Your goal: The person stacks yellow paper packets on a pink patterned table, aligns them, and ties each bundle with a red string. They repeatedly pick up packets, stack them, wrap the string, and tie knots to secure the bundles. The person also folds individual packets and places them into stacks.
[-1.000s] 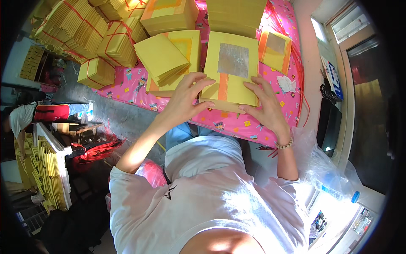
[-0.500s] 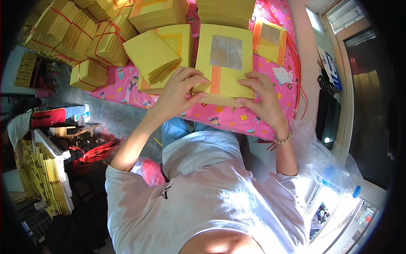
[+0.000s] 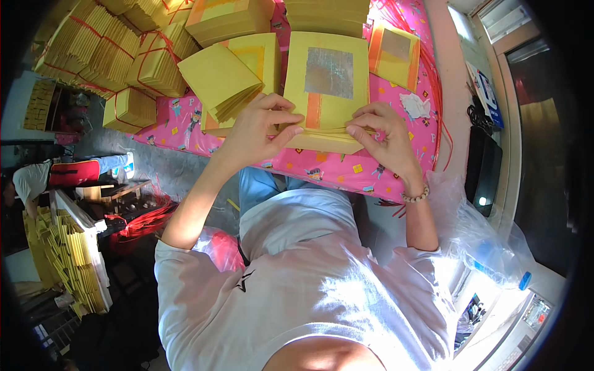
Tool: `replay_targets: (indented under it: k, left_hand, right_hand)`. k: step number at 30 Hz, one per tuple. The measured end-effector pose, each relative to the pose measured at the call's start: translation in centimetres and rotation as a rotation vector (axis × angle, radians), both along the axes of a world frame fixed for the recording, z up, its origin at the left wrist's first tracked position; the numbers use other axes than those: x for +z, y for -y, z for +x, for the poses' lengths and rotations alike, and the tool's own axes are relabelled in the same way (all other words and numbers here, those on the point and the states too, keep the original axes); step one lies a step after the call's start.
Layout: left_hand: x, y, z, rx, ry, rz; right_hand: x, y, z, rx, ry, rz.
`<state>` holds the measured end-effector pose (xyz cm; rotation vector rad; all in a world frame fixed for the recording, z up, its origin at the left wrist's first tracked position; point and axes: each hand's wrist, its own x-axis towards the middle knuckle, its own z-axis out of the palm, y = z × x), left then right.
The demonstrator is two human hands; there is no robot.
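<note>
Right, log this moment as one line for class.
left hand: at near-left corner | right hand: at near-right corner | yellow paper stack: on pink cover

A small paper-goods workshop: yellow paper bundles [image 3: 96, 46] tied with red cord crowd the pink-covered worktop [image 3: 334, 166], red strands [image 3: 145, 222] lie bunched, and a co-worker [image 3: 31, 179] stands at a second, paper-laden worktop [image 3: 72, 210].

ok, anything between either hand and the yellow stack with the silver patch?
Nothing visible. The left hand and right hand both touch the yellow stack at its near edge; the folded yellow sheets lie off to its left.
</note>
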<state>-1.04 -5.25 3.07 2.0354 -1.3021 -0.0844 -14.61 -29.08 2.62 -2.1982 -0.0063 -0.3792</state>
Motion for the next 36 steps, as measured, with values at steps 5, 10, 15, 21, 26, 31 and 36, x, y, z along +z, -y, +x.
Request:
replay_targets:
  k: [5,10,15,21,26,31,36]
  left_hand:
    - [-0.2,0.2,0.1,0.012,-0.038,-0.013]
    - [-0.2,0.1,0.1,0.012,-0.041,0.002]
    - [-0.4,0.2,0.1,0.020,-0.037,-0.003]
    - [-0.3,0.2,-0.1,0.032,-0.049,-0.010]
    - [-0.1,0.3,-0.5,0.075,-0.110,-0.015]
    - [2.2,1.1,-1.0,0.045,0.203,0.036]
    - [2.3,4.2,-2.1,0.034,0.326,-0.021]
  right_hand:
    - [-0.8,0.1,0.3,-0.017,0.016,0.033]
    - [-0.8,-0.2,0.4,-0.047,-0.004,0.083]
    - [-0.9,-0.1,0.4,-0.044,-0.007,0.063]
    - [-0.7,-0.2,0.5,-0.054,-0.033,0.061]
    - [-0.6,-0.4,0.4,-0.069,-0.016,0.088]
    - [0.3,-0.1,0.6,-0.024,0.111,-0.174]
    - [2.1,-0.1,1.9,0.023,0.242,-0.320]
